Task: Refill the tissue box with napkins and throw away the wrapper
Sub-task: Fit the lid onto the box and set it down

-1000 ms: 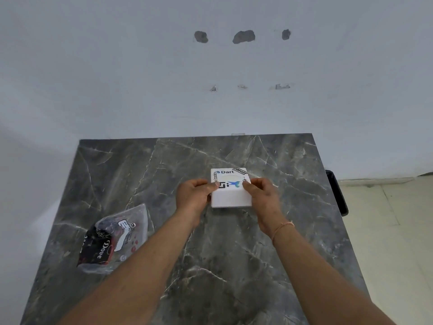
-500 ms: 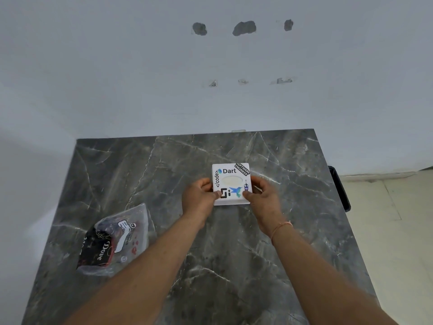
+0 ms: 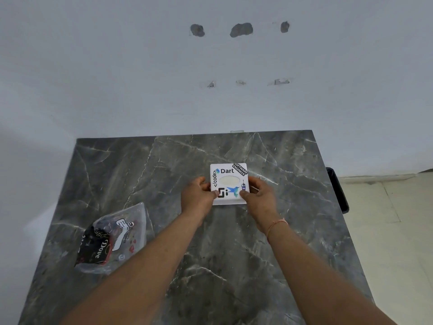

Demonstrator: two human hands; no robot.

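Head view: I look down on a dark grey, white-veined tabletop (image 3: 234, 259) that stands against a pale wall (image 3: 140, 78). The tissue box (image 3: 230, 190) is a little past the middle of the tabletop, toward the wall. It is white and square, with its sticker-covered top facing up at me. An oval opening in that top shows pale paper inside. I cannot tell whether the box rests flat on the surface.

Both my hands hold it. My left hand (image 3: 198, 195) grips its left side with the thumb laid over the near left corner of the top. My right hand (image 3: 259, 195) grips its right side, thumb over the near right corner, fingers curled round the edge. A thin orange thread (image 3: 277, 223) circles my right wrist.

The wrapper (image 3: 112, 240), crumpled clear plastic with a dark printed part, lies on the near left of the tabletop, left of my left forearm and well apart from the box. A black object (image 3: 338, 191) shows just beyond the tabletop's right edge, over the pale tiled floor (image 3: 386, 231).
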